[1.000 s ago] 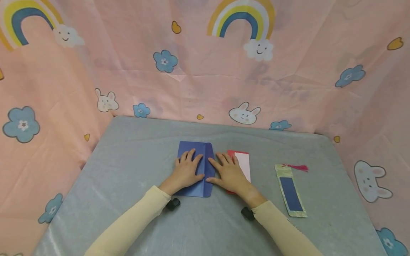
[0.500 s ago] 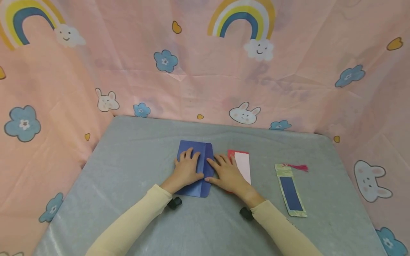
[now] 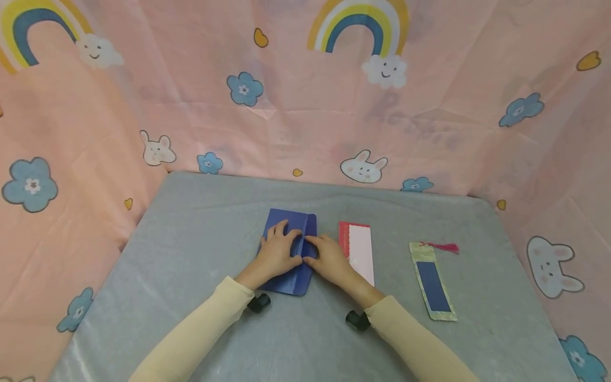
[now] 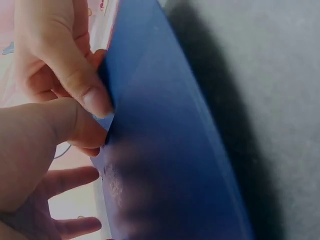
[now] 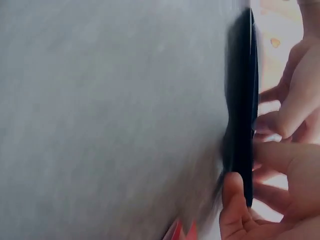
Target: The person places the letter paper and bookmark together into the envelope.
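Note:
A blue envelope (image 3: pixel 285 284) lies on the grey tabletop with its narrow flap (image 3: pixel 311 225) along the right side. My left hand (image 3: pixel 276 253) rests on the envelope's body with fingers spread, its thumb near the flap's fold. Bent fingers of my right hand (image 3: pixel 333 262) pinch the flap at its middle. The left wrist view shows the right thumb (image 4: pixel 95 102) on the flap's edge, beside the left thumb (image 4: pixel 87 127). Seen edge-on in the right wrist view, the envelope (image 5: pixel 245 110) stands between both hands.
Just right of the envelope lies a red and white card (image 3: pixel 361 246), partly behind the right hand. Farther right is a green-edged bookmark (image 3: pixel 433 286) with a blue panel and a pink tassel (image 3: pixel 446 248). A pink patterned cloth (image 3: pixel 296 127) rises behind the grey tabletop (image 3: pixel 215 223).
My right hand has shifted left onto the flap and its fingers have drawn together, uncovering more of the red and white card. The envelope has turned slightly clockwise under the left hand.

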